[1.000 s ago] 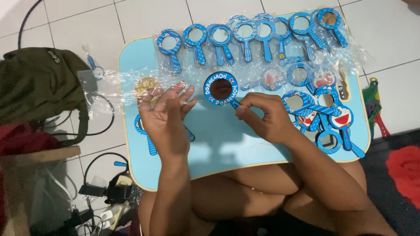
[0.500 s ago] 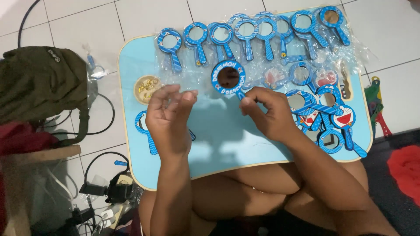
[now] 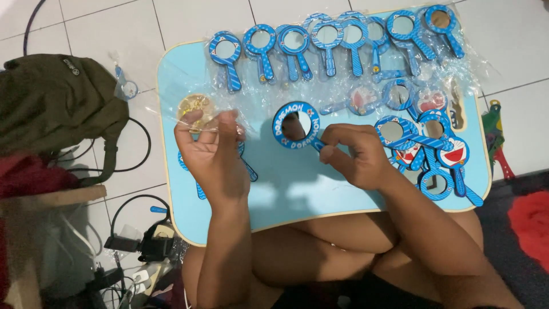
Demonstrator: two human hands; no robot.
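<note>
While the right hand pinches the handle of a blue hand mirror over mid-desk, our left hand curls around clear wrap; we judge bagging is underway, needing alignment next. Wrapped mirrors line the far edge; tiled floor, green bag left.

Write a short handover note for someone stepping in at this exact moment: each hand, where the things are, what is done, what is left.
Right hand: holds a blue hand mirror by its handle.
Left hand: fingertips pinch clear wrap; exact grip hard to see.
Tray table: carries everything.
Done: row of wrapped mirrors along the far edge.
Left: pile of mirrors at the right; whether they are wrapped is unclear.
</note>
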